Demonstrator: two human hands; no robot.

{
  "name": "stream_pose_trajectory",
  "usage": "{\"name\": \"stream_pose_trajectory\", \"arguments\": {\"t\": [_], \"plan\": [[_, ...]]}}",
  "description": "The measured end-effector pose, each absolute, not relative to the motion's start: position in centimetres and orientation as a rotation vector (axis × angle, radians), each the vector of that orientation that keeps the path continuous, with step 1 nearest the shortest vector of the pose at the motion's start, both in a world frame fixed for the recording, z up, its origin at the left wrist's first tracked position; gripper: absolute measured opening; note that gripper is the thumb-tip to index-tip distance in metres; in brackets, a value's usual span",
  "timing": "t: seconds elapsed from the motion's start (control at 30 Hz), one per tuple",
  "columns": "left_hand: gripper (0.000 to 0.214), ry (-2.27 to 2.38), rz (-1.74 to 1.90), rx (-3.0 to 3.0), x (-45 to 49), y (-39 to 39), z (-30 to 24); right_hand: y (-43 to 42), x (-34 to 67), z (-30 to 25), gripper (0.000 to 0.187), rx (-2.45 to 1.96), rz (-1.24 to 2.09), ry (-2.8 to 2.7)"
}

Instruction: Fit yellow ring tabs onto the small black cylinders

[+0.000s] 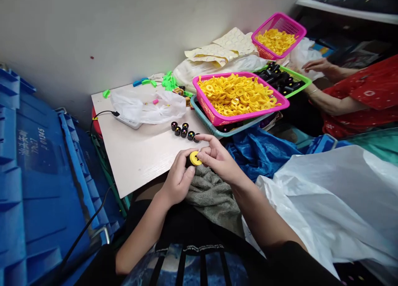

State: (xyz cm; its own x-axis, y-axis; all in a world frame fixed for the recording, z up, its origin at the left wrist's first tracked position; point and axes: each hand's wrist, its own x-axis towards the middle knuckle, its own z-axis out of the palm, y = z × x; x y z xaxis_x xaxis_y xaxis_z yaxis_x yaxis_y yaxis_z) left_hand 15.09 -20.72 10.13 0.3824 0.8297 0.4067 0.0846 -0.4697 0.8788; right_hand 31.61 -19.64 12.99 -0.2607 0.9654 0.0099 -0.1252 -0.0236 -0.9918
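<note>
**Yellow ring pinched in both hands, just off the bench edge**

Position: the yellow ring [195, 158] sits between my left hand [178, 179] and right hand [219, 158]. It's just past the near edge of the bench [139, 153], above the grey cloth [214, 197] on my lap.

Grip: my left fingers are curled shut under and around the ring. My right thumb and fingertips pinch its right edge. Something dark shows behind the ring in the left grip; I can't tell what it is.

Risks, my read:
- The ring is small and looks slick, and I hold it by fingertips only. A slip likely drops it onto the cloth or into the gap between bench and lap.
- The black caps [184, 131] stand loose just beyond my right knuckles. A forward nudge could scatter them.
- The pink basket [248, 115] is heaped with rings and sits skewed on a teal basket [199, 111] near the bench edge. A bump could spill it.

Materials and shapes:
- Ring: flat glossy plastic, washer-shaped with a round hole.
- Caps: short black cylinders, some with coloured centres.
- Baskets: thin lattice plastic.
- Cloth: coarse knit.
- Bench: pale, matte, smooth board.
- Clear bag [149, 105]: crinkled film.
</note>
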Motion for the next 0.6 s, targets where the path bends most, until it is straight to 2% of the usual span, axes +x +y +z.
{"name": "stream_pose_trajectory", "arguments": {"t": [0.33, 0.53, 0.6], "plan": [[0.026, 0.902, 1.272, 2.003, 16.0, -20.8, 10.4, -20.6, 30.2, 10.3, 0.046, -0.941, 1.508, -1.043], [0.054, 0.956, 1.325, 2.379, 16.0, -20.9, 10.1, -21.2, 29.8, 10.0, 0.051, -0.748, 1.803, -0.989], [0.055, 0.907, 1.363, 2.399, 16.1, -20.8, 9.8, -21.2, 29.5, 10.2, 0.049, -0.739, 1.805, -0.967]]}}
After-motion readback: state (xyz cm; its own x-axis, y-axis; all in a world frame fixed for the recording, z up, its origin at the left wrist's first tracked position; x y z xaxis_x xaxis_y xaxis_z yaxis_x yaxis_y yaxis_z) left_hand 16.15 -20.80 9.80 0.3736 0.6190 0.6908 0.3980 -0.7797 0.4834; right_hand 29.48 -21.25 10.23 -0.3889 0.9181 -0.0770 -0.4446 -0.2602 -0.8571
